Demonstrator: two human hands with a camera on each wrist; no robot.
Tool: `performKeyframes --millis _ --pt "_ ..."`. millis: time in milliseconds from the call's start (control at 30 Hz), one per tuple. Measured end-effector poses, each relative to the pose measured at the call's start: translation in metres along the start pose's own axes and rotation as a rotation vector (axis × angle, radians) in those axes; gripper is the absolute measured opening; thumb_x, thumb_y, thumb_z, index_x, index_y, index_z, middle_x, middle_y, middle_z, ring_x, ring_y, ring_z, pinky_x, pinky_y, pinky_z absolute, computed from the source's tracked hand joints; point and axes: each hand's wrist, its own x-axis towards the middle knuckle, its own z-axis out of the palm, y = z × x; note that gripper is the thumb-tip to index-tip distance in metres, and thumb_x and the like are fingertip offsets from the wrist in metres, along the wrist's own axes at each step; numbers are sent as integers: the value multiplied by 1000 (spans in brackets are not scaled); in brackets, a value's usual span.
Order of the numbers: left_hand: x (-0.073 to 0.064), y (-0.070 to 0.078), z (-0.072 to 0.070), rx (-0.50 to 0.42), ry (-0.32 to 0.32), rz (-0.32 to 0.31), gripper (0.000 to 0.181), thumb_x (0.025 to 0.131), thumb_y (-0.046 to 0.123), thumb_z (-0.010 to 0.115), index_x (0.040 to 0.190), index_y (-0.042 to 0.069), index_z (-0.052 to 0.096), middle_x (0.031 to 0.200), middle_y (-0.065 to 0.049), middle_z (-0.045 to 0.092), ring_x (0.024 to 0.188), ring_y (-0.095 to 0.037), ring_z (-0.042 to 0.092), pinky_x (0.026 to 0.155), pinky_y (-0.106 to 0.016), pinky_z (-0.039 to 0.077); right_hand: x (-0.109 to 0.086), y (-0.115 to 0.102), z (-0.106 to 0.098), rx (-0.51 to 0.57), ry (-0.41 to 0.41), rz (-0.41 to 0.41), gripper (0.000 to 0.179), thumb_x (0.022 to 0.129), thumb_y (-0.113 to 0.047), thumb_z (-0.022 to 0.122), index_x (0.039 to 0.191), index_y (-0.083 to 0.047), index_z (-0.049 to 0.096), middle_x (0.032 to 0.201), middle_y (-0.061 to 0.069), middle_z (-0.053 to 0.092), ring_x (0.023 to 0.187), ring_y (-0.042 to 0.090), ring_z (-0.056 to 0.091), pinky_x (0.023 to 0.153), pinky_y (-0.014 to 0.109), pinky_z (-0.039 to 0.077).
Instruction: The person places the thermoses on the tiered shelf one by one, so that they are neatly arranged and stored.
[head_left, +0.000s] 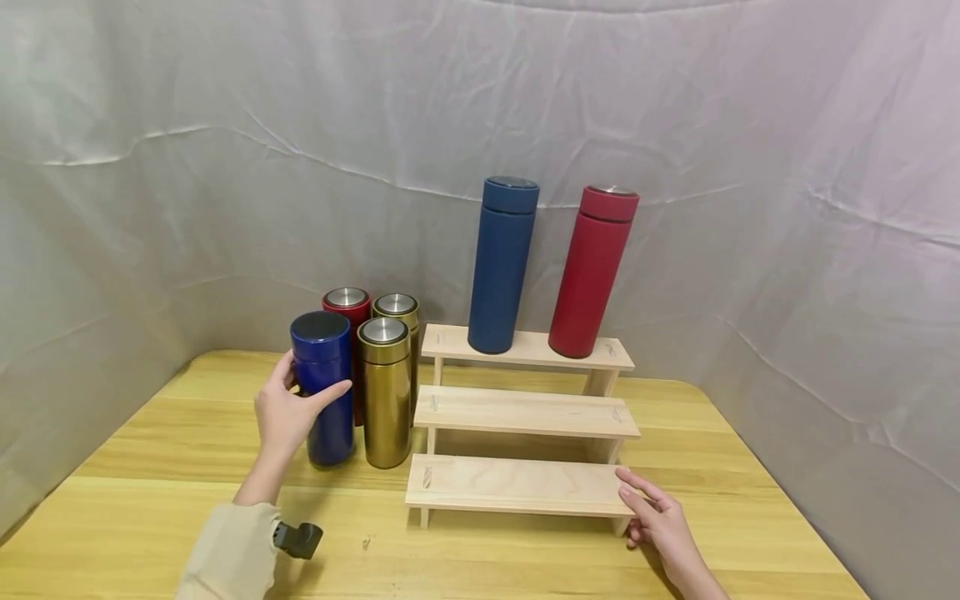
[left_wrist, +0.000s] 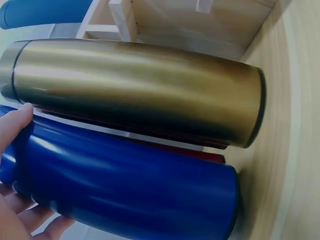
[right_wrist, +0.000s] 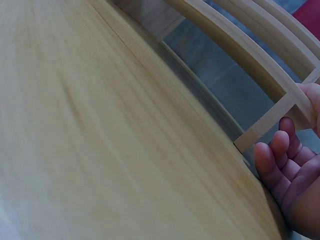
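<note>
My left hand (head_left: 283, 410) holds a glossy blue thermos flask (head_left: 322, 417) upright at the left, thumb on its near side and fingers round the far side. In the left wrist view the flask's base (left_wrist: 231, 200) is close to the table; contact is hard to tell. Just right of it stands a gold flask (head_left: 386, 408). My right hand (head_left: 663, 525) grips the right end of the bottom step of a three-step wooden stand (head_left: 517, 485). In the right wrist view its other fingers (right_wrist: 267, 162) curl beside the stand's leg (right_wrist: 265, 122).
Behind the blue and gold flasks stand a red flask (head_left: 347, 307) and a second gold one (head_left: 397, 308). On the top step are a matte blue flask (head_left: 502, 267) and a matte red flask (head_left: 592, 275). Grey cloth (head_left: 375, 100) surrounds the wooden table (head_left: 480, 567).
</note>
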Motion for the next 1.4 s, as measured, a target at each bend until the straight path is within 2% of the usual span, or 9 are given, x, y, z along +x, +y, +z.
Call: performKeyframes --millis 167,300,867,900,1000,1100,1133,1167,1400 --pt "-1 8 -5 27 12 23 67 62 22 82 120 6 54 103 -15 62 88 -25 59 64 -12 40 0 0 -1 -7 3 3 26 83 -18 62 109 -18 64 91 -9 63 41 8 43 41 24 45" --pt "-4 12 -9 63 10 27 65 60 25 83 118 7 57 99 -14 64 84 -25 60 62 -13 40 0 0 0 -11 0 0 29 84 -18 62 112 -14 63 95 -13 62 41 8 43 41 24 45" --pt "-12 23 -24 101 -35 23 62 61 28 82 116 11 59 96 -10 65 83 -17 59 61 -12 43 -1 -2 1 0 -3 -2 26 83 -17 62 109 -17 64 87 -4 64 41 8 43 41 25 45" --pt "-6 4 -21 109 -21 51 63 60 31 83 116 16 59 96 -6 66 81 -13 59 60 -12 43 -1 -1 1 -1 -2 0 26 83 -17 62 109 -16 64 88 -4 64 41 8 43 41 24 44" --pt "-6 -1 -21 74 -18 73 62 58 30 84 115 17 61 94 -6 66 79 -13 60 60 -19 47 -1 0 1 -2 -1 2 24 83 -16 62 107 -19 65 82 -1 63 41 8 43 41 25 45" --pt "-7 2 -21 56 -33 90 64 58 31 84 115 16 61 93 -8 66 81 -19 62 60 -22 48 0 0 1 0 1 0 22 83 -16 62 104 -23 66 73 3 61 40 9 42 41 25 44" --pt "-13 23 -25 40 -49 69 63 59 29 84 115 12 61 93 -12 65 81 -23 61 61 -22 48 0 0 1 4 0 -2 21 83 -16 62 103 -24 66 70 4 60 40 9 42 41 25 44" --pt "-14 26 -25 37 -56 69 63 59 29 84 115 11 60 93 -13 65 81 -24 61 61 -23 48 0 0 1 6 -1 -3 21 83 -16 62 103 -24 66 68 4 58 40 9 42 41 25 44" --pt "-16 30 -22 -19 -84 145 61 58 28 84 112 13 62 89 -9 65 77 -21 62 58 -29 49 0 -1 1 1 -5 -7 26 84 -17 62 110 -16 64 80 0 63 41 8 42 41 24 45"
